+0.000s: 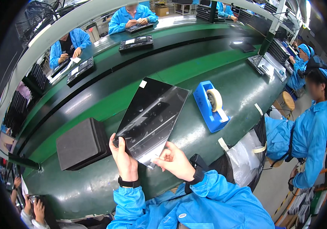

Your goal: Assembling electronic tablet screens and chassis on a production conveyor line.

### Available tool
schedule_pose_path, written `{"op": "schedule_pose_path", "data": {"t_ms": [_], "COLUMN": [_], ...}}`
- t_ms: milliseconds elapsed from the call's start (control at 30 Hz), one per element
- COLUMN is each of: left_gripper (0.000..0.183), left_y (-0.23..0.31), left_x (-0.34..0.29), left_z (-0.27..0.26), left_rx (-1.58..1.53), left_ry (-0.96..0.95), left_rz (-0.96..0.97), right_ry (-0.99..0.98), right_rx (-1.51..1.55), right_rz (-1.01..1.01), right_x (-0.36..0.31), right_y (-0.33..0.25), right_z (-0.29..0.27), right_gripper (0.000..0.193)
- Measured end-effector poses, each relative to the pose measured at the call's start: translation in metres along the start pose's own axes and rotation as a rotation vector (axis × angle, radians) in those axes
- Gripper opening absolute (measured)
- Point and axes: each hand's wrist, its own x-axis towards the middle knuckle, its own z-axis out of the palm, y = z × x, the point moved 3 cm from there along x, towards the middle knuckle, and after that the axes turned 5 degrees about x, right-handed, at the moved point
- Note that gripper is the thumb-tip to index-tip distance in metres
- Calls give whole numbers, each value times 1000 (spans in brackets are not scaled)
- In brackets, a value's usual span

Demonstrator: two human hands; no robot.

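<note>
My left hand (126, 162) grips the near left edge of a glossy black tablet-like screen panel (152, 114), thumb on its face. The panel is tilted above the green bench, a transparent wrinkled film over it and a white sticker (143, 84) at its far corner. At the near corner my right hand (175, 162) pinches a small whitish tape tab (155, 157); the fingers partly hide it. To the panel's right stands a blue tape dispenser (208, 110) with a roll of pale tape (215, 100). A stack of dark grey flat pads (80, 145) lies to the left.
A bag of bubble wrap (245, 154) hangs at the bench's right edge. Beyond the green bench (83, 194) runs a dark conveyor track with opened devices (136, 44) along it. Co-workers in blue sit across; another person (308, 129) stands at the right. Stacked devices (277, 51) stand far right.
</note>
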Motion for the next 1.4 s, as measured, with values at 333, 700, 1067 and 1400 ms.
{"op": "schedule_pose_path", "data": {"t_ms": [333, 700, 1067, 1400], "left_gripper": [41, 42, 39, 39], "left_y": [7, 9, 14, 4], "left_x": [-8, -3, -22, -22], "left_z": [10, 10, 35, 46], "left_rx": [-23, -38, 66, 115], "left_ry": [-10, 30, 73, 36], "left_rz": [35, 66, 284, 218], "right_ry": [198, 415, 412, 170], "right_rx": [-141, -352, -25, 150], "right_rz": [113, -486, -30, 161], "right_x": [7, -43, -4, 15], "right_y": [19, -18, 29, 20], "right_z": [-1, -10, -15, -15], "right_gripper": [31, 9, 20, 34]}}
